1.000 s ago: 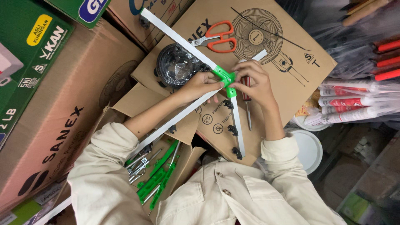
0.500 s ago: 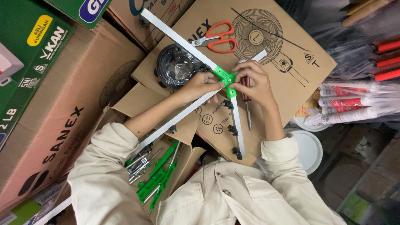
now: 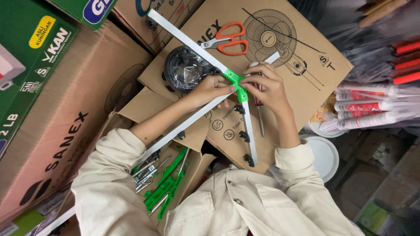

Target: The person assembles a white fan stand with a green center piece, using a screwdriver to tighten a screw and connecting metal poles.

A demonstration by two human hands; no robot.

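The green joint [image 3: 236,83] sits just above the middle of my view, over a flat cardboard box [image 3: 306,65], with white bars [image 3: 188,37] running out of it. One bar runs to 10 o'clock, another down toward 8 o'clock, a third, with black clips, toward 6, and a short stub toward 2. My left hand [image 3: 210,87] grips the joint from 9 o'clock, fingers closed on it and the bar beneath. My right hand [image 3: 267,85] pinches it from 3 o'clock, fingers closed on the green plastic. I judge I am seating a bar into the joint; the next move wants a firm push along that bar's axis. Orange scissors [image 3: 227,39] lie at 12 o'clock, a screwdriver [image 3: 260,113] under my right hand, and spare green parts [image 3: 168,183] at 7 o'clock.
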